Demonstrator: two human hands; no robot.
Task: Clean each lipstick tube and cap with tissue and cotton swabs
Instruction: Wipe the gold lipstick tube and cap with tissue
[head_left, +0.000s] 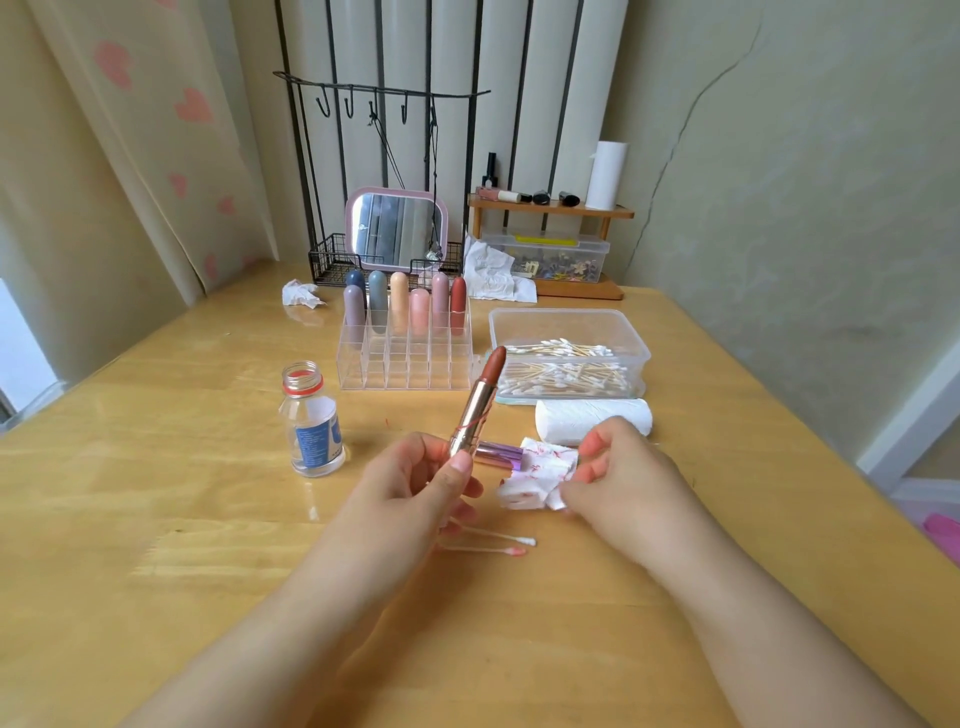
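Observation:
My left hand (415, 483) grips the base of an open lipstick tube (475, 410), metallic pink with a brown-red stick twisted up, tilted to the right above the table. My right hand (618, 467) pinches a crumpled white tissue (540, 478) smeared with red, just right of the tube. A shiny purple cap (498, 453) lies on the table between my hands. Two used cotton swabs (493, 540) lie near my left wrist, one with a pink tip.
A clear organizer (405, 358) holds several capped lipsticks at its back. A box of cotton swabs (566, 353) and a tissue roll (592, 418) sit to the right. An open small bottle (311, 421) stands at the left. Mirror, wire basket and shelf line the back.

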